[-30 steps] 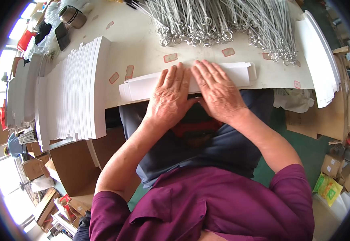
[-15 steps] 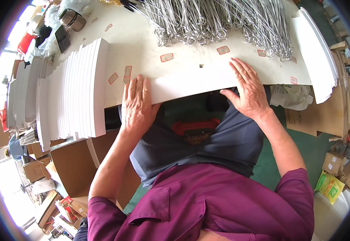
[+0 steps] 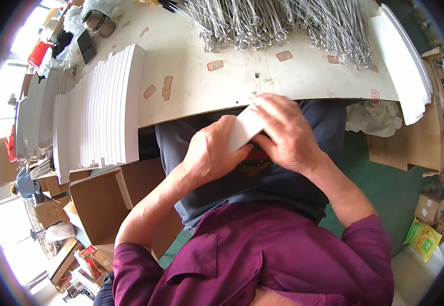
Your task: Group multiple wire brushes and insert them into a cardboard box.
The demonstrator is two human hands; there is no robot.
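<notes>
A long, narrow white box (image 3: 244, 127) is held over my lap, just off the table's near edge, with one end tilted up toward me. My left hand (image 3: 207, 149) is closed around its left side, thumb along the near face. On the other side my right hand (image 3: 289, 133) grips the box near its raised end, the thumb below and the fingers bent over the top. Those right fingers are slightly smeared by motion. Most of the box's length is hidden by the hands.
White boxes stand in a row (image 3: 104, 112) at the table's left. Metal skewers with ring ends (image 3: 278, 25) lie piled at the far side. Flat white card pieces (image 3: 403, 66) lie at the right edge. An open brown carton (image 3: 99, 204) sits below left, and a steel flask (image 3: 98, 23) stands far left.
The white piece has left the table edge, where it lay crosswise under both flat hands. It is now turned end-up over my lap, with both hands drawn together and closed on it.
</notes>
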